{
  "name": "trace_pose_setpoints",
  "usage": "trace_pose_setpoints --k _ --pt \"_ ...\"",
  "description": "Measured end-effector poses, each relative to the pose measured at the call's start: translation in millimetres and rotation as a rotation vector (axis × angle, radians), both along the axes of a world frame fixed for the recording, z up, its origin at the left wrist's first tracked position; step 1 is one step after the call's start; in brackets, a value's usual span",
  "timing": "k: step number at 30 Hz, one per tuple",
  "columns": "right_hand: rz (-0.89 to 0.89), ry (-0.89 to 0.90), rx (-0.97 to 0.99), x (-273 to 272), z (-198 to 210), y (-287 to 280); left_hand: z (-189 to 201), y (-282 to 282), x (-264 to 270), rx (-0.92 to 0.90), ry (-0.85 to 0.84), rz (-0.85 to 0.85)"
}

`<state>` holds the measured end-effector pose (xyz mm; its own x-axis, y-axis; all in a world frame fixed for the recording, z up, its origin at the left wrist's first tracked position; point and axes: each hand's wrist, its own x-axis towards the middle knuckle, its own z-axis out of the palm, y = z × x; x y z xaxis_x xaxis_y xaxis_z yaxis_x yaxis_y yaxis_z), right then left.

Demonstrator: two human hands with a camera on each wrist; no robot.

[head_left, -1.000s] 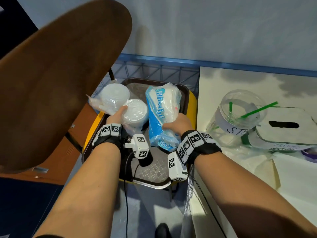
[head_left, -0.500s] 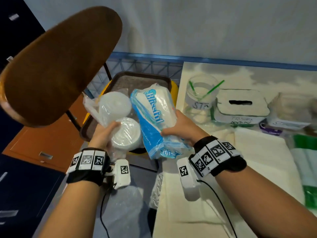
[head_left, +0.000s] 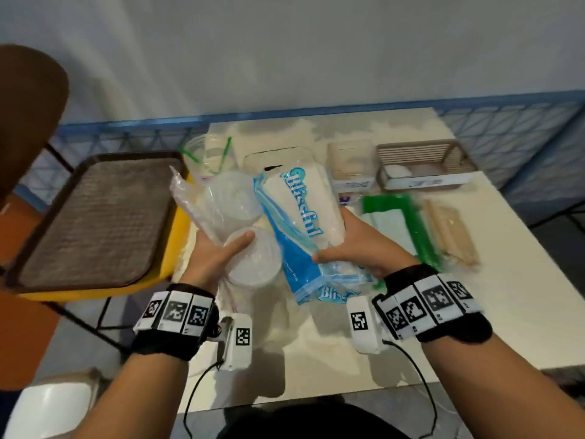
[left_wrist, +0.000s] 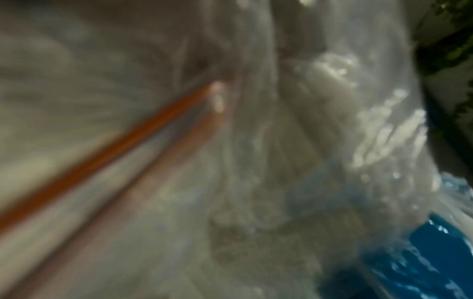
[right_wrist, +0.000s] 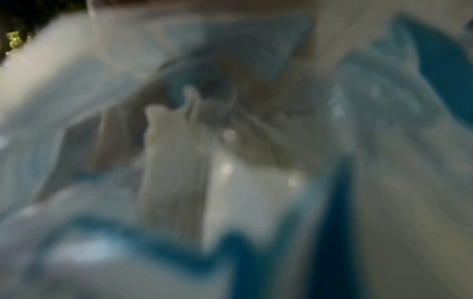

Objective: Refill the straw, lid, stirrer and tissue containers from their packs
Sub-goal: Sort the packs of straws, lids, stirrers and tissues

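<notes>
My left hand (head_left: 221, 255) grips a clear bag of plastic lids (head_left: 234, 217), held above the left part of the white table (head_left: 316, 359). My right hand (head_left: 351, 248) grips a blue and white "Blissful" tissue pack (head_left: 300, 217) beside it. Both wrist views are blurred: the lid bag's plastic (left_wrist: 320, 121) fills one and the tissue pack's wrapper (right_wrist: 230, 182) the other. Behind the packs stand a clear straw jar (head_left: 209, 153) with green straws, a tissue box (head_left: 278, 156), a stirrer container (head_left: 349, 166) and a slatted brown lid basket (head_left: 424, 166). A green straw pack (head_left: 408, 226) and a stirrer pack (head_left: 449, 236) lie to the right.
A brown tray (head_left: 95, 217) sits on a yellow stand left of the table. A brown chair back (head_left: 25, 115) rises at far left. A blue wire fence (head_left: 512, 128) runs behind the table. The near part of the table is bare.
Both hands lifted the lid bag and the tissue pack off the brown tray and carried them right, over the table. The tray now holds nothing. My view swung right.
</notes>
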<state>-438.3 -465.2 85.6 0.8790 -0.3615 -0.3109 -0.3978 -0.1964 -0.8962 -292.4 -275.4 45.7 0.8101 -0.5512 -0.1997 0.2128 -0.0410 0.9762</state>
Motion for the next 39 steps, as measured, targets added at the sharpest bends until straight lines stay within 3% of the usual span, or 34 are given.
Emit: trace_pose_setpoints --k 4,9,13,22,26,30,39 --pt "-0.066 -0.085 0.17 -44 2 -23 -6 -49 -23 0.08 0.032 -0.06" --pt "-0.34 -0.124 0.275 -84 2 -38 -5 -107 -44 0.123 0.029 -0.234" --pt "-0.543 -0.111 0.234 -114 -11 -58 -4 -147 -66 0.15 0.029 -0.349" --pt "-0.677 -0.212 0.248 -188 -22 -164 0 -230 -119 0.166 0.052 -0.437" --pt "-0.684 -0.212 0.177 -207 -31 -233 3 -259 -130 0.19 0.025 -0.438" --pt "-0.647 -0.102 0.117 -205 -54 -291 4 -279 -143 0.22 0.015 -0.418" --pt "-0.438 0.168 0.034 -182 -114 -341 8 -303 -154 0.307 -0.021 -0.523"
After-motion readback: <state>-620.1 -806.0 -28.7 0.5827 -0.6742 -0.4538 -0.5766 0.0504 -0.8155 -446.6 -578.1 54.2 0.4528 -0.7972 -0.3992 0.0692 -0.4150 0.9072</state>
